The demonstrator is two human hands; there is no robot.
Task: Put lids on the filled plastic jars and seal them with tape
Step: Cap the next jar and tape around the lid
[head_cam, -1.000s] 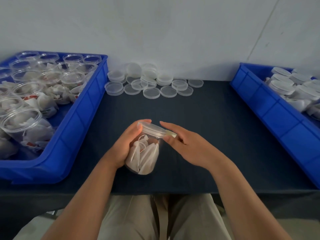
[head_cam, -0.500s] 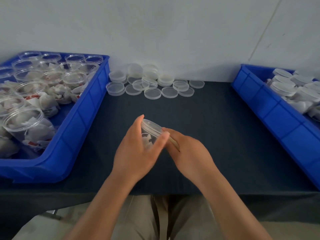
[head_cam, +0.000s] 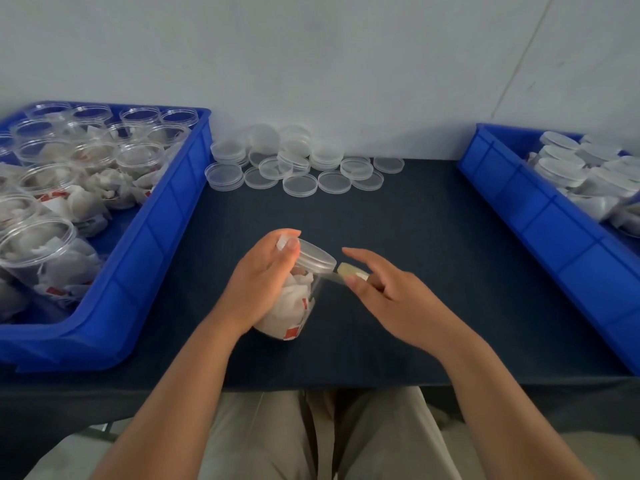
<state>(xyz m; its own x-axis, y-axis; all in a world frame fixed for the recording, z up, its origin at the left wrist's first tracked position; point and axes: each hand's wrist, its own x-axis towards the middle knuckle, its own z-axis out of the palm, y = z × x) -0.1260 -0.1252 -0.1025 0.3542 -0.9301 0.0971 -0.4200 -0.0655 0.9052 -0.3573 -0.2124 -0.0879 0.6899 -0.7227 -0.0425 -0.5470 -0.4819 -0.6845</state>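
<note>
Clear plastic jar (head_cam: 294, 306), stuffed with white packets (head_cam: 294, 299), is lying tilted at mid-worktop near the front edge, lid (head_cam: 315, 256) already on. Left hand (head_cam: 263, 278) is wrapping round the jar, a fingertip resting at the lid's edge. Right hand (head_cam: 391, 296) is pinching yellowish tape (head_cam: 349, 270), a strip running taut to the lid seam, forefinger sticking out straight. Best handling: turning the jar slowly, pulling the strip level along the seam, avoiding wrinkles. Dark worktop (head_cam: 415, 237) is carrying loose lids (head_cam: 298, 168) at the back. Blue bin (head_cam: 156, 237) of open jars is sitting left, second blue bin (head_cam: 554, 230) of lidded jars right. Pale wall (head_cam: 311, 64) behind.
</note>
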